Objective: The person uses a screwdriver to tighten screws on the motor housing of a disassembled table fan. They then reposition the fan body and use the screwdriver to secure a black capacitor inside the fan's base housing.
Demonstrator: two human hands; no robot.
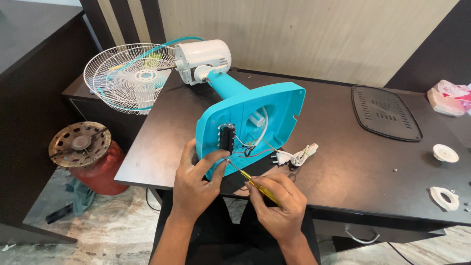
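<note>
A turquoise table fan lies on its side on the dark table (pixel 343 162), its hollow base (pixel 248 122) turned toward me. The white motor housing (pixel 202 60) and wire grille (pixel 128 76) hang over the far left corner. My left hand (pixel 196 184) grips the lower edge of the base beside a black switch block (pixel 226 137) with loose wires. My right hand (pixel 277 203) holds a yellow screwdriver (pixel 255 184), its tip touching the base just below the switch block. The white power cord and plug (pixel 294 156) lie coiled beside the base.
A black perforated base cover (pixel 385 114) rests at the table's far right. Two small white plastic parts (pixel 445 153) (pixel 444 198), tiny screws and a pink cloth bundle (pixel 449 97) sit by the right edge. A red gas cylinder (pixel 91 159) stands on the floor left.
</note>
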